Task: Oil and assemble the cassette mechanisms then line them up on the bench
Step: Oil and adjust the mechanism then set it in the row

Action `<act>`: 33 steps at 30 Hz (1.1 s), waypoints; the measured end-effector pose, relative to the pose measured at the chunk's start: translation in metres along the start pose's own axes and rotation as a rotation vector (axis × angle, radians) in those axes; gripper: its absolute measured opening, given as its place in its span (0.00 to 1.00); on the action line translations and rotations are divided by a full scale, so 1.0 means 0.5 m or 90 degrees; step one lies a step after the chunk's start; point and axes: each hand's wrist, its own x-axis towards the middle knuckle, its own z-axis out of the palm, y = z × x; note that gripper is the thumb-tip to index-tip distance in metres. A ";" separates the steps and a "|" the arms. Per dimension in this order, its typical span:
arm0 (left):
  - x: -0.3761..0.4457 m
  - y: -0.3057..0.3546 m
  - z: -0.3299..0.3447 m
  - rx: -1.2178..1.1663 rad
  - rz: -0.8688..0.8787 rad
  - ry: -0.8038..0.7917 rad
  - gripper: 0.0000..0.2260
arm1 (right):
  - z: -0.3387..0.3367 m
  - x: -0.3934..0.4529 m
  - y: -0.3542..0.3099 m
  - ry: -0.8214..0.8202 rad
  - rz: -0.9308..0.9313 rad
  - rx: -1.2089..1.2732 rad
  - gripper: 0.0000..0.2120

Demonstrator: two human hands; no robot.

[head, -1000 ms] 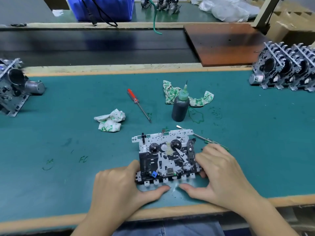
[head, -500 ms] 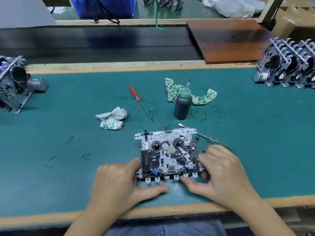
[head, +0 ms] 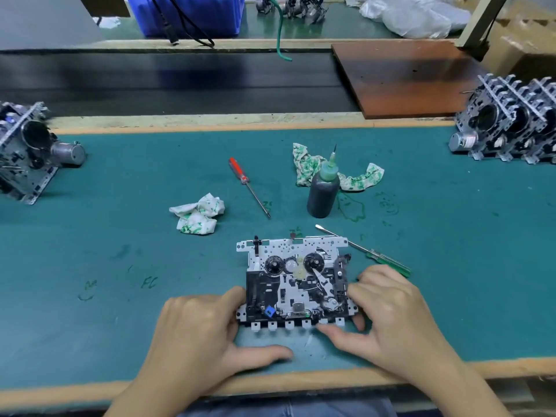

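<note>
Both hands frame a flat, perforated metal-and-black-plastic cassette mechanism (head: 296, 284) lying on the green-topped bench (head: 120, 251). Left hand (head: 198, 335) holds the mechanism's left edge, fingers curled against its side and thumb stretched out flat on the bench below the row of tabs. Right hand (head: 394, 320) grips the right edge, fingers bent over that side, thumb reaching under the lower right corner.

Just beyond the right hand lies a thin metal tool with a green handle (head: 364, 251), and farther ahead stands a dark oil bottle with a green needle nozzle (head: 323, 194), touching a crumpled green-printed white rag (head: 355, 176) behind it. Ahead of the left hand lie a red-handled screwdriver (head: 248, 186) and a second wadded printed rag (head: 198, 218). Far to the right a row of upright assembled mechanisms (head: 511, 121) stands; far to the left, another mechanism with a round silver motor (head: 27, 152).
</note>
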 end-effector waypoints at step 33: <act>0.003 0.018 0.025 -0.004 -0.080 0.068 0.26 | -0.003 0.001 0.006 -0.007 -0.020 0.000 0.28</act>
